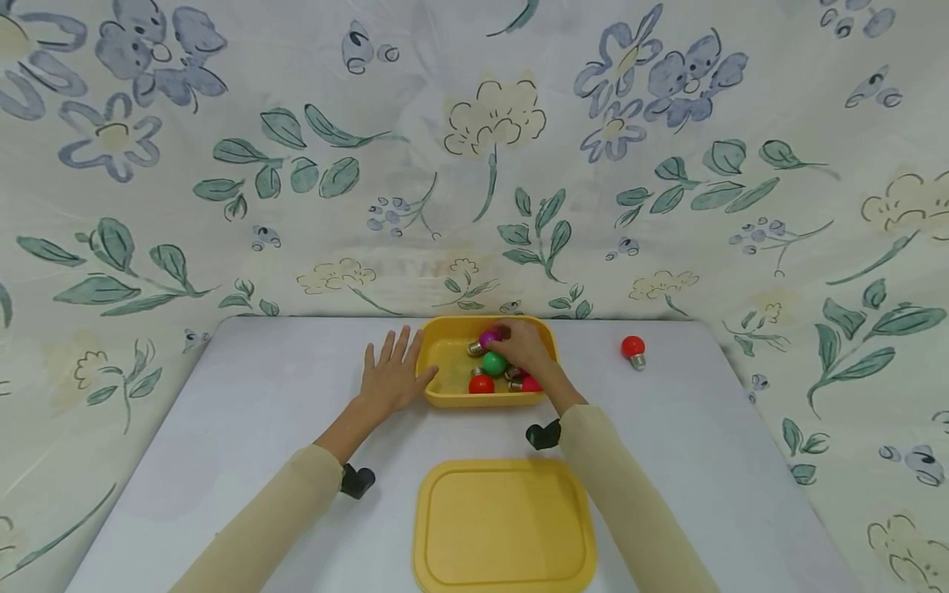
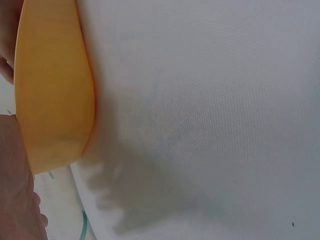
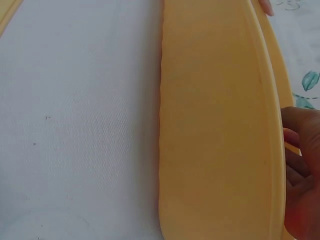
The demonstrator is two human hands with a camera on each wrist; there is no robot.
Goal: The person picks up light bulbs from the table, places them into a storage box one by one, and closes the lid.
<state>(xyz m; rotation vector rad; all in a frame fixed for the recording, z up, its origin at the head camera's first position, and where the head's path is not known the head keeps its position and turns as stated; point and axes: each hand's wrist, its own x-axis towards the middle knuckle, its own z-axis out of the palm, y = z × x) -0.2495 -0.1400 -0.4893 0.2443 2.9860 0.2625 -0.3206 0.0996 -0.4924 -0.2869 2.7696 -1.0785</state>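
My right hand reaches into a yellow plastic container, its fingers pinching a purple light bulb. Beside that bulb lie a green bulb, a red bulb and a pink bulb, the last partly covered by the hand. My left hand is spread with straight fingers, its thumb at the container's left wall. In the right wrist view the container wall hides most of what the right hand holds. The left wrist view shows the left hand beside the container's end.
A yellow lid lies flat on the white table, nearer to me than the container. One more red bulb lies on the table to the right. Behind the table hangs a flower-patterned cloth.
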